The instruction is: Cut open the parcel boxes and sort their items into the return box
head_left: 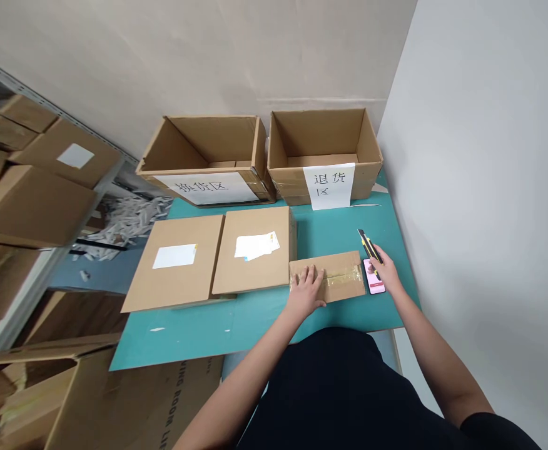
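A small cardboard box (342,275), sealed along its top with clear tape, lies at the front of the table. My left hand (306,290) rests flat on its left end with the fingers spread. In my right hand (385,269) is a black and yellow box cutter (370,245), its tip pointing up and to the left. The cutter is above a lit smartphone (375,284), which lies just right of the small box. My right hand hides part of the cutter's handle.
Two large closed boxes (173,269) (258,250) with white labels sit on the green table (194,334). Behind them stand two open cartons (199,147) (325,140) bearing handwritten signs. Boxes fill a shelf (20,319) at left; a white wall (485,156) borders the right.
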`<control>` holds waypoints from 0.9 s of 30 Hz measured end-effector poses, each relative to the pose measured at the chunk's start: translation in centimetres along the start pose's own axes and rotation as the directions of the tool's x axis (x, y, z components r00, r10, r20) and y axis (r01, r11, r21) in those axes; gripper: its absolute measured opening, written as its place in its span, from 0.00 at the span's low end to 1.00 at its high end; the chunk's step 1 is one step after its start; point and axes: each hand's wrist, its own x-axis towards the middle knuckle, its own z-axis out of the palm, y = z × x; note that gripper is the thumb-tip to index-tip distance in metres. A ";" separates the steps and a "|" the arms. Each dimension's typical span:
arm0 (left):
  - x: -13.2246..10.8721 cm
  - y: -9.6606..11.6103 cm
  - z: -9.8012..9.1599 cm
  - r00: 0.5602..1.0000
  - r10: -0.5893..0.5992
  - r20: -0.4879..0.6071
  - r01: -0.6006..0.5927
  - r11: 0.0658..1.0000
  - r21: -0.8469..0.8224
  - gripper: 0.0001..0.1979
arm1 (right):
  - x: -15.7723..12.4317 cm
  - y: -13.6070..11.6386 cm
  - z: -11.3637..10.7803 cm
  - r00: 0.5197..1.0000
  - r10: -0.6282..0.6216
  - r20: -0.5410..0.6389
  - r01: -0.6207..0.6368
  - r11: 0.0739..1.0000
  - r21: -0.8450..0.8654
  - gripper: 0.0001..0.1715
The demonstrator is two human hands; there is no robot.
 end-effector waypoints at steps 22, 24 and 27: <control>0.2 -0.4 2.8 0.998 0.045 -0.040 -0.045 0.999 -0.007 0.48 | -4.3 3.7 -5.3 0.947 0.248 0.205 -0.208 0.958 -0.199 0.41; 0.1 -0.2 3.2 0.998 0.035 -0.053 -0.035 0.999 -0.005 0.47 | -4.1 3.7 -5.2 0.943 0.257 0.211 -0.219 0.958 -0.187 0.42; -0.1 0.0 3.6 0.997 0.028 -0.079 -0.028 1.000 0.002 0.46 | -4.2 3.8 -5.0 0.940 0.256 0.228 -0.225 0.963 -0.150 0.44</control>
